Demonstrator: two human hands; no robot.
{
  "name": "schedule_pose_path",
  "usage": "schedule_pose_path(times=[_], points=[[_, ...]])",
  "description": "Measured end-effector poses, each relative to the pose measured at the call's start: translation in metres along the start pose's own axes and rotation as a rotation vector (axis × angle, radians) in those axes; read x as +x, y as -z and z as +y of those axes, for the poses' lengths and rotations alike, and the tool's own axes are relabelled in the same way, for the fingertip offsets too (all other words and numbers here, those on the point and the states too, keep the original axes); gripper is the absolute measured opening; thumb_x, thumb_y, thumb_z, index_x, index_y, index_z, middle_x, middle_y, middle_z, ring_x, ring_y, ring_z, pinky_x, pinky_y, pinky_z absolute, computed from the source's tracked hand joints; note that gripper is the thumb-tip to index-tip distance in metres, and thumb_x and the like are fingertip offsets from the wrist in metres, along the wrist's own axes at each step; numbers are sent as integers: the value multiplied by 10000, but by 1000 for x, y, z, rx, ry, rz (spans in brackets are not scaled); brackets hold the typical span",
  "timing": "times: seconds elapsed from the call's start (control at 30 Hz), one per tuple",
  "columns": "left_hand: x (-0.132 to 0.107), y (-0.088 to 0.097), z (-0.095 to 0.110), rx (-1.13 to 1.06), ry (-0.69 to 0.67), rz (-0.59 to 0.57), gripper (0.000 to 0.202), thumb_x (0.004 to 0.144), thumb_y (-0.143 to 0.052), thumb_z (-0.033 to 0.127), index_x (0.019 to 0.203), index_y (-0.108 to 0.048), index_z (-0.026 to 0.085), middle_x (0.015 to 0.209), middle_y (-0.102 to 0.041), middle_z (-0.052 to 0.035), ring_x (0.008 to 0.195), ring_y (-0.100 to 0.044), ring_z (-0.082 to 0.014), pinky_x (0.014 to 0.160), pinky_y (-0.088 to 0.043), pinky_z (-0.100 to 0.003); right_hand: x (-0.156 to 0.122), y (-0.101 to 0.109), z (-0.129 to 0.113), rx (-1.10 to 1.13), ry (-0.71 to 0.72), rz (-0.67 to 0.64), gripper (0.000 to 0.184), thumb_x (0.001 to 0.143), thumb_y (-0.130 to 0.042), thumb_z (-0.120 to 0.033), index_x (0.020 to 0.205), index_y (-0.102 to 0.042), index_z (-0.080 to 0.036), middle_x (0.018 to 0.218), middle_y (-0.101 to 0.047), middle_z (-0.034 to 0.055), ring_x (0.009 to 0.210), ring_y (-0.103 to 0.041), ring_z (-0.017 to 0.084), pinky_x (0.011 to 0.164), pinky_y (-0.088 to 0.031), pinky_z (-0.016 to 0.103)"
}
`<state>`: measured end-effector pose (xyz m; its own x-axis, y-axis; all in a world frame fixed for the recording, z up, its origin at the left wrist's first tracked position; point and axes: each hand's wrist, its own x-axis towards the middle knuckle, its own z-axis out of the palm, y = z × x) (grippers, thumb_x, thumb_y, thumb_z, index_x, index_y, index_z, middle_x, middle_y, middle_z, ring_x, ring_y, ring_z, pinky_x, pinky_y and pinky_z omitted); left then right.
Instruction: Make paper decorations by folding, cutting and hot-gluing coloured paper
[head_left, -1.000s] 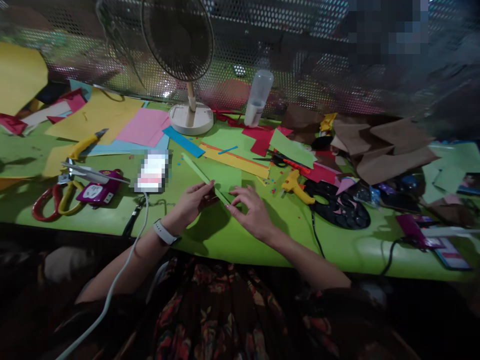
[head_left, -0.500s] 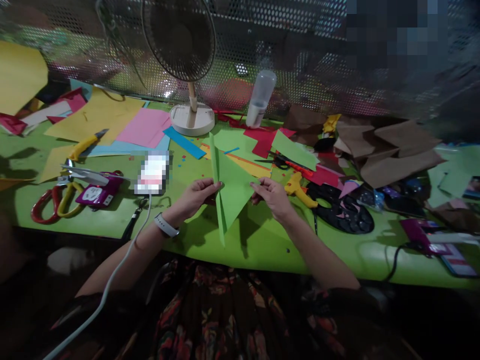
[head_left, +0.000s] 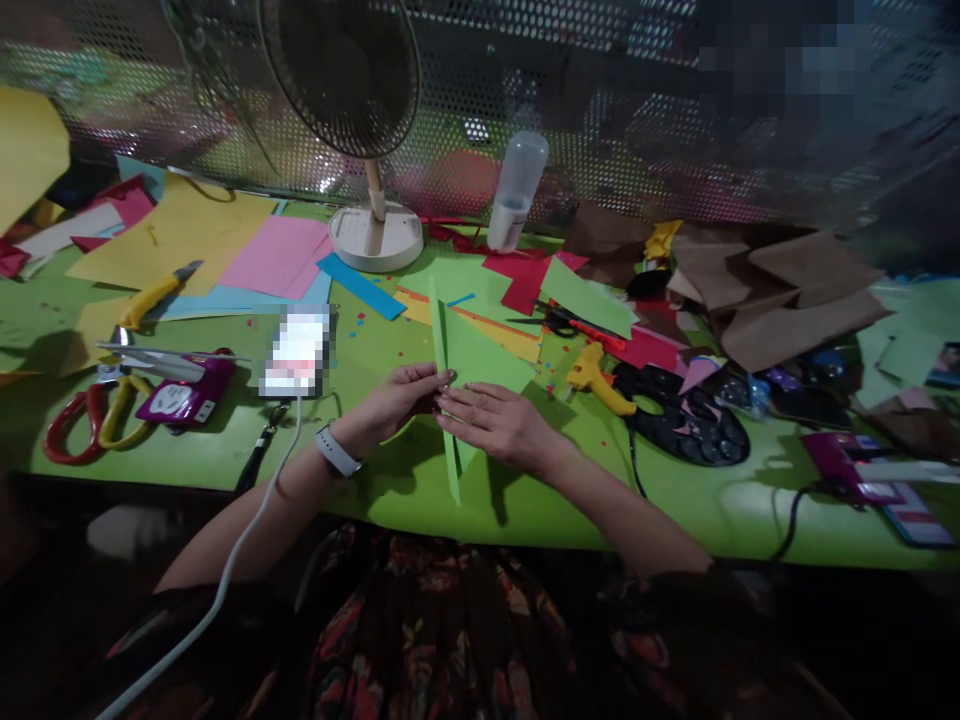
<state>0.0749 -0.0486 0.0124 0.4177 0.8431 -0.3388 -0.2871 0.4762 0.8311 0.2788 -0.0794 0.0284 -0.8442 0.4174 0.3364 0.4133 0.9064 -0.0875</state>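
A light green sheet of paper [head_left: 480, 358] is held up over the green table, its left edge folded into a narrow upright strip. My left hand [head_left: 409, 395] pinches that strip from the left, thumb and fingers closed on it. From the right, my right hand [head_left: 499, 425] lies over the sheet with its fingertips at the same folded strip, close to my left fingertips. The fingers of the right hand are held together, and its thumb is mostly hidden. The sheet's lower right part is covered by this hand.
A yellow glue gun [head_left: 596, 378] and a black tray [head_left: 686, 415] lie to the right, with black scissors [head_left: 555, 320] behind. Left are a phone [head_left: 296, 350] on a white cable, large scissors [head_left: 82, 425] and a yellow cutter [head_left: 157, 297]. A fan [head_left: 375, 235] and bottle [head_left: 517, 190] stand behind.
My right hand has left the sheet's right corner and moved left to the folded strip, beside my left hand. The left hand keeps its pinch. The view has shifted slightly.
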Motion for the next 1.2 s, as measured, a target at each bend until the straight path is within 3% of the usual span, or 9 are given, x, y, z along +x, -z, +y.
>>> schedule_pose_path(times=[0.17,0.3,0.4,0.5,0.6,0.67,0.77,0.97,1.2], points=[[2,7,-5,44,-35,46,258,696,-841,353,756,-677,163,632,-614,37,541,-550,-62,524,-458,-175,-1,-9,0,-43,62,74,331,1001,-431,-112,1183,-692,-202,1269,-679,65,1191,-643,164,1054,-513,380],[5,10,-7,177,-135,-13,279,745,-804,372,712,-636,152,626,-598,36,561,-542,-66,554,-458,-180,-2,-12,0,-66,91,206,277,978,-484,-101,1119,-710,-174,1194,-724,77,1116,-688,170,986,-555,353],[5,10,-8,275,-195,-85,275,776,-779,372,721,-642,140,653,-625,18,586,-549,-71,562,-444,-179,-3,-13,0,41,60,342,267,969,-489,-95,1130,-693,-160,1114,-758,87,1051,-710,171,916,-571,334],[3,9,-10,317,-196,-158,265,792,-761,384,760,-672,136,716,-670,-13,647,-597,-98,604,-473,-204,-2,-13,-2,193,-127,427,223,986,-506,-187,1133,-674,-184,997,-777,83,891,-728,175,804,-571,326],[0,5,-13,313,-181,-230,261,777,-768,397,806,-705,145,775,-698,-30,734,-648,-143,709,-537,-267,0,-9,-4,270,-471,451,201,966,-576,-365,996,-678,-194,776,-737,52,666,-668,176,634,-524,301],[-1,3,-15,314,-162,-252,253,786,-758,396,856,-722,155,818,-713,-36,775,-666,-163,762,-558,-305,3,-6,-4,313,-667,428,258,942,-595,-443,936,-662,-194,707,-686,33,625,-629,177,593,-488,291],[-3,3,-16,332,-131,-273,265,819,-715,379,978,-737,167,931,-735,-65,811,-683,-176,787,-572,-328,5,-3,-3,378,-789,399,304,934,-586,-489,952,-648,-192,724,-666,33,641,-617,186,606,-476,297],[-9,7,-13,276,-80,-246,340,859,-629,361,1149,-714,206,1122,-720,-93,954,-684,-240,813,-586,-356,4,-7,1,321,-745,427,331,946,-562,-495,1027,-650,-186,826,-704,69,684,-632,197,663,-489,321],[-8,-4,-14,440,-174,-313,356,848,-696,366,1138,-683,160,1013,-723,-84,854,-654,-186,749,-525,-284,3,-18,4,108,-636,339,379,1004,-448,-470,993,-672,-165,759,-716,90,652,-619,208,616,-433,322]])
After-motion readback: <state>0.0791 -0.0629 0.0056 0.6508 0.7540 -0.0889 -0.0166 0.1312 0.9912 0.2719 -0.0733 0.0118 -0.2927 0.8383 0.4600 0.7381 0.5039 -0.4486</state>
